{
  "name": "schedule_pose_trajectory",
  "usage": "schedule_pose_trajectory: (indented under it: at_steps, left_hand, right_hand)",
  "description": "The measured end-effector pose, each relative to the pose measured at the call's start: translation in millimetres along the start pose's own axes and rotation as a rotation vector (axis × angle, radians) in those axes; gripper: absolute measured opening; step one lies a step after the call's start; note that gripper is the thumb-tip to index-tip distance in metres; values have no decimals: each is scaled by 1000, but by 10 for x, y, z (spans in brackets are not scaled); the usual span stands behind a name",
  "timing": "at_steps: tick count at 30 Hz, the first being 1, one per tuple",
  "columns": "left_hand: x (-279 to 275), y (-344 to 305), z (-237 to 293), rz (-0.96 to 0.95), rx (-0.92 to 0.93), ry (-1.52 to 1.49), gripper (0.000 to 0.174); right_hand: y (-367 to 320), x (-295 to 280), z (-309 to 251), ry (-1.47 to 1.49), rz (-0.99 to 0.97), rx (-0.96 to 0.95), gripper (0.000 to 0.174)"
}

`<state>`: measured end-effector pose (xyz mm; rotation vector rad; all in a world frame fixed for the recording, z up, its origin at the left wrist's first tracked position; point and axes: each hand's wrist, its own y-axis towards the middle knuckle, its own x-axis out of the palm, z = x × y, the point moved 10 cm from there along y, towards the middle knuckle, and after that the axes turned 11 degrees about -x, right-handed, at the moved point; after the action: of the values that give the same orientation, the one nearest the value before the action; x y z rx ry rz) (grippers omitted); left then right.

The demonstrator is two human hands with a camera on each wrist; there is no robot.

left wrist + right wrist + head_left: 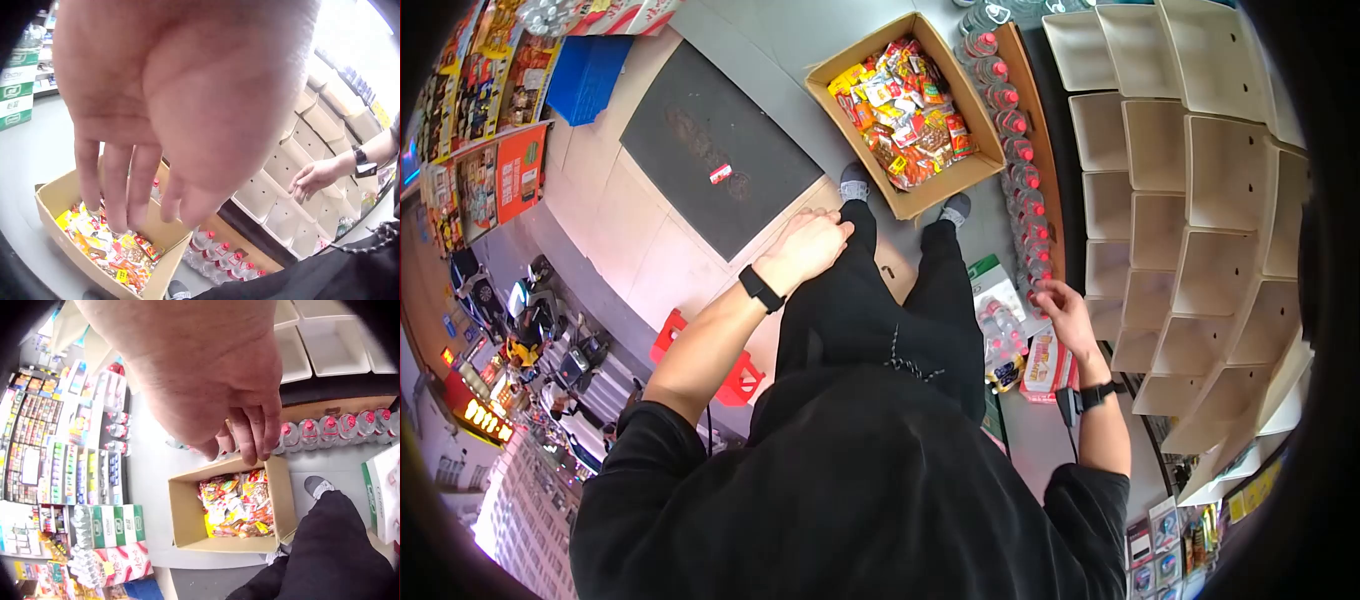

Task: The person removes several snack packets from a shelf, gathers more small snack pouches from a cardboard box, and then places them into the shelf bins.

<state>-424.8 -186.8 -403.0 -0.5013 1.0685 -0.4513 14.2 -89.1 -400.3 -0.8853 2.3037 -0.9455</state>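
Observation:
My left hand is over the left knee in the head view, its fingers loosely bent and holding nothing. In the left wrist view the palm of the left hand faces the camera, fingers hanging down. My right hand hangs beside the row of bottles with red caps, fingers loosely curled and empty; whether it touches a bottle I cannot tell. An open cardboard box full of small colourful snack packets stands on the floor between and beyond the feet.
Beige display bins stand in tiers along the right. A dark mat lies on the floor at the left, near red plastic stools. Bottle packs and a red-white carton are beside the right leg.

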Motion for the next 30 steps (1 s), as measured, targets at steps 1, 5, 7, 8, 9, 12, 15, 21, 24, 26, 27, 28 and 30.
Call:
schedule_pose_trajectory:
  at_steps: [1, 5, 7, 8, 9, 12, 15, 21, 24, 26, 27, 28, 30]
  left_hand:
    - [-10, 41, -21, 12, 9, 16, 16]
    - [56, 181, 248, -13, 78, 8, 17]
    - [184, 391, 436, -28, 90, 1, 17]
    - [310, 570, 503, 1, 114, -35, 17]
    - [489, 744, 557, 18, 135, -74, 17]
    - [1099, 1498, 732, -19, 187, -123, 15]
    - [1679, 2275, 730, 27, 270, -30, 12]
    - [2126, 3746, -247, 206, 103, 113, 13]
    - [2209, 4183, -691, 213, 77, 130, 14]
    - [2338, 4384, -922, 188, 58, 50, 16]
    - [2363, 4515, -977, 207, 69, 50, 16]
    - [2409, 4617, -1018, 200, 84, 81, 17]
    - [2407, 4750, -1089, 164, 96, 87, 21]
  right_hand:
    - [-74, 25, -92, 27, -15, 6, 32]
    - [-232, -236, -674, -26, -84, 37, 27]
    - [-71, -511, -667, -62, -100, 55, 24]
    - [131, -650, -672, -95, -95, 36, 23]
    - [384, -733, -576, -122, -96, 27, 21]
    - [1676, -960, 41, -189, 4, -121, 20]
    - [3059, -528, 322, -54, 317, -413, 19]
    - [4787, 1658, 1220, -130, 97, -290, 22]
    - [5227, 1908, 1433, -319, 90, -317, 27]
    - [5452, 1986, 1579, -499, 81, -381, 24]
    - [5560, 2014, 1555, -685, 66, -443, 21]
    - [5591, 2095, 1459, -930, -82, -421, 16]
    - [5710, 2114, 1315, -993, -56, -538, 16]
